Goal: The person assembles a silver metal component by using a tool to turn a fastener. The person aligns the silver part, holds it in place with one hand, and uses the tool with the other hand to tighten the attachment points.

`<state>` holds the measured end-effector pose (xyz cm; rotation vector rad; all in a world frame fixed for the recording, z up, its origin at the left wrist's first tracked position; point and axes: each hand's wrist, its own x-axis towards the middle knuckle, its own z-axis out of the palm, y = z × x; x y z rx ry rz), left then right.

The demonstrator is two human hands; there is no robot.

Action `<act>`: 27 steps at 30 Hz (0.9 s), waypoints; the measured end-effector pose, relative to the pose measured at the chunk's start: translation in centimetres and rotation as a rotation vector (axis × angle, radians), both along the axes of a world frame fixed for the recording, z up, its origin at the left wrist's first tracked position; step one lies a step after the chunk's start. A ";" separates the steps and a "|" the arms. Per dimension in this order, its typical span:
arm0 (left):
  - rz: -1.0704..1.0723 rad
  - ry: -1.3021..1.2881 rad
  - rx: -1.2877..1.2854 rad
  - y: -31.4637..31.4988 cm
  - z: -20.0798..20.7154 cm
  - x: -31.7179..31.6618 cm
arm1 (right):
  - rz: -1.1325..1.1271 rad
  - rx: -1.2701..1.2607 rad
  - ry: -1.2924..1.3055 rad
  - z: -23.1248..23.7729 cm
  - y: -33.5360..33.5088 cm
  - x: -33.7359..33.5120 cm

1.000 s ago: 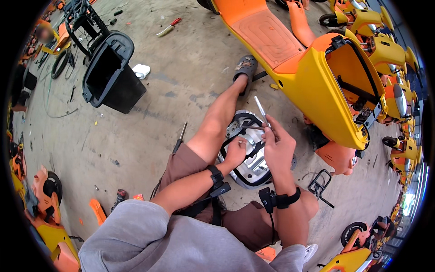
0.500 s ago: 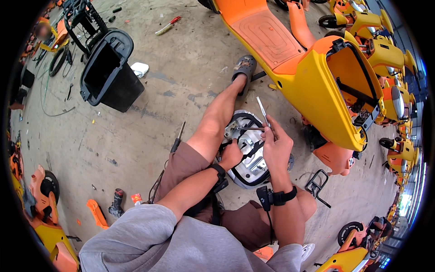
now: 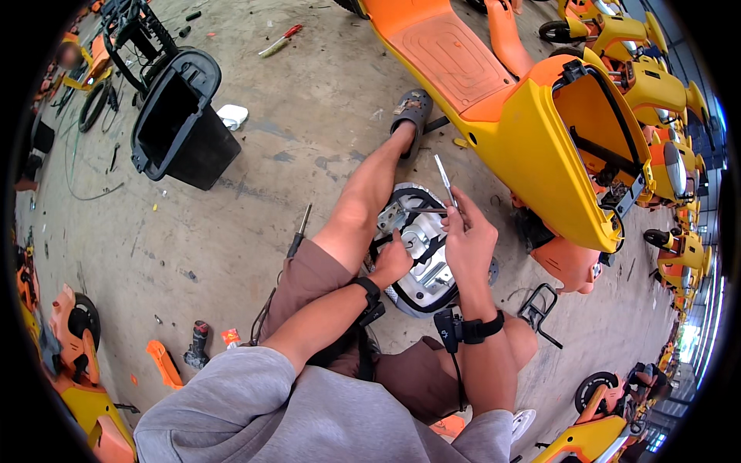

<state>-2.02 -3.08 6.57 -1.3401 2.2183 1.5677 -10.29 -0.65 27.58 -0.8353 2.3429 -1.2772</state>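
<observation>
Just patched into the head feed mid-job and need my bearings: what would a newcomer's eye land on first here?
First, the big yellow-and-orange scooter body with its rear compartment open, at upper right. At centre, between the seated person's legs, lies a round white-and-grey wheel hub assembly: the left hand rests on it, and the right hand holds a thin metal tool. An open black plastic bin stands on the concrete at upper left.

A single head-worn fisheye view looks steeply down from close above the seated person's lap, facing forward over the concrete floor (image 3: pixel 231 224); edges bend and darken, so the far surroundings are probably distorted.
</observation>
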 end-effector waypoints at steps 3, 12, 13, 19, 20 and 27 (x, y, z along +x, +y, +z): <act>0.020 0.006 0.004 0.1 -0.1 -0.1 | 0.000 0.002 -0.010 -0.3 0.2 0.0; 0.025 0.016 -0.013 0.3 -0.1 0.0 | -0.017 -0.043 -0.051 -0.3 0.3 -0.2; 0.025 0.013 -0.004 0.2 -0.1 0.0 | -0.019 -0.046 -0.059 -0.3 0.2 -0.2; 0.027 0.009 0.011 0.1 0.0 0.0 | 0.000 -0.006 -0.036 -0.2 0.3 -0.2; 0.025 0.007 0.004 0.1 0.0 0.0 | 0.004 -0.018 -0.039 -0.4 0.3 -0.2; 0.021 0.014 -0.007 0.3 -0.3 0.1 | 0.036 0.031 0.129 -1.4 0.1 -0.7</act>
